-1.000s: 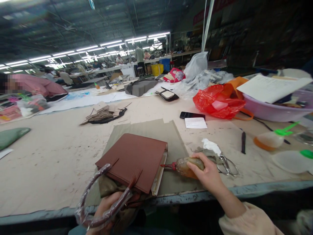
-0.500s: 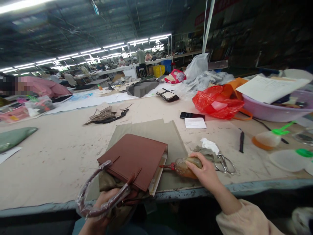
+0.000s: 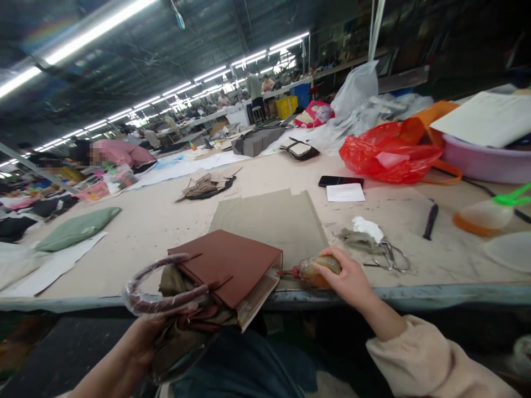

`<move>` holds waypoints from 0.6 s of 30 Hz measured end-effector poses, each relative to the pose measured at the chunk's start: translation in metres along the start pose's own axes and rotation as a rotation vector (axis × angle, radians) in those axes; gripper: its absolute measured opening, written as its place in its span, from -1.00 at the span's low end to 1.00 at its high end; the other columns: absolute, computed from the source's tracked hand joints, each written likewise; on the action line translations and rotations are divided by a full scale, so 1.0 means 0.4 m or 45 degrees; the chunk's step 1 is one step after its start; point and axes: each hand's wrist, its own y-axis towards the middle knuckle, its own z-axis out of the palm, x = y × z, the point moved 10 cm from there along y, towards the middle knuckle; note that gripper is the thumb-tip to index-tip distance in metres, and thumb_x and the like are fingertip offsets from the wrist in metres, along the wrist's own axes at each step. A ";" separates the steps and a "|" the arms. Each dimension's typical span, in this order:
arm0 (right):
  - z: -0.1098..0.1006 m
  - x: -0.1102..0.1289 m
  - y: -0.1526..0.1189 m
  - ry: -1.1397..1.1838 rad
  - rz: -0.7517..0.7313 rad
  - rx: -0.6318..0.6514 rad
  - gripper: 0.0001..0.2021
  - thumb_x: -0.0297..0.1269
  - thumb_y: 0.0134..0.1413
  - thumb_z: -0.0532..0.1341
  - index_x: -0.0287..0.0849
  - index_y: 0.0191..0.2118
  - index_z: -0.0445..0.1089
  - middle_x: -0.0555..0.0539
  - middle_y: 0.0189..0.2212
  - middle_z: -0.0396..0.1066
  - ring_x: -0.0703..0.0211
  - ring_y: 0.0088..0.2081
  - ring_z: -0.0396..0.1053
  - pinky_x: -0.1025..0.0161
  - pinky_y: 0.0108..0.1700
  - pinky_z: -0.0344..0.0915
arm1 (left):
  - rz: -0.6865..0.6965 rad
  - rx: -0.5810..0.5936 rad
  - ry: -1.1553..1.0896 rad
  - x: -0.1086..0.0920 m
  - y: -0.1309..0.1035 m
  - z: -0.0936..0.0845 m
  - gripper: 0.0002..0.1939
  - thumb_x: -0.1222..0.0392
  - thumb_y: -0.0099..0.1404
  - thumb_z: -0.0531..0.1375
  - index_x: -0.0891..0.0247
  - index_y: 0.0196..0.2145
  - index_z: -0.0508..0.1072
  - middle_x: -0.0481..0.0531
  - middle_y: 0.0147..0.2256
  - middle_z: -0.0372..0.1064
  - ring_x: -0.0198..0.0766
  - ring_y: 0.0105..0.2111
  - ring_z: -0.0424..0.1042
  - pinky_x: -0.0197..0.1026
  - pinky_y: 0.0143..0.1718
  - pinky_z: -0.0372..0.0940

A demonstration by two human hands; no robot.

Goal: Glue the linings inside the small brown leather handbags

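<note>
A brown leather bag [image 3: 232, 262] lies tilted at the table's front edge, its plastic-wrapped handle [image 3: 145, 293] looping out to the left. My left hand [image 3: 151, 331] is closed on the bag's fabric below the handle; its fingertips are hidden. In my right hand [image 3: 338, 271] is a glue bottle [image 3: 311, 271] with amber contents, held sideways. The bottle's red nozzle points left, close to the open right side of the bag. Under the bag's far side lies a grey-green sheet [image 3: 269, 215].
Scissors [image 3: 392, 257] and a white crumpled tissue [image 3: 368, 228] lie right of my right hand. Farther right are a black tool [image 3: 431, 221] and an amber-filled bottle [image 3: 477, 218]. Behind are a phone [image 3: 340, 181], a red plastic bag [image 3: 385, 157] and a purple basin [image 3: 485, 160]. A person in pink [image 3: 124, 152] leans at far left.
The view has turned, and most table items appear shifted right. The bag has tipped and extends past the table edge, with its side opening wider. My left hand is lower and farther left.
</note>
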 end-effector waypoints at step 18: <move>0.064 0.135 -0.035 -0.034 -0.429 0.272 -0.89 -0.30 0.14 0.25 -0.12 -0.24 0.29 -0.04 -0.34 0.31 0.12 -0.27 0.30 0.20 -0.24 0.26 | -0.048 -0.068 -0.100 -0.147 -0.070 0.133 -0.81 0.52 0.09 0.15 0.48 -0.35 0.53 0.28 -0.48 0.57 -0.06 -0.56 0.55 -0.17 -0.51 0.50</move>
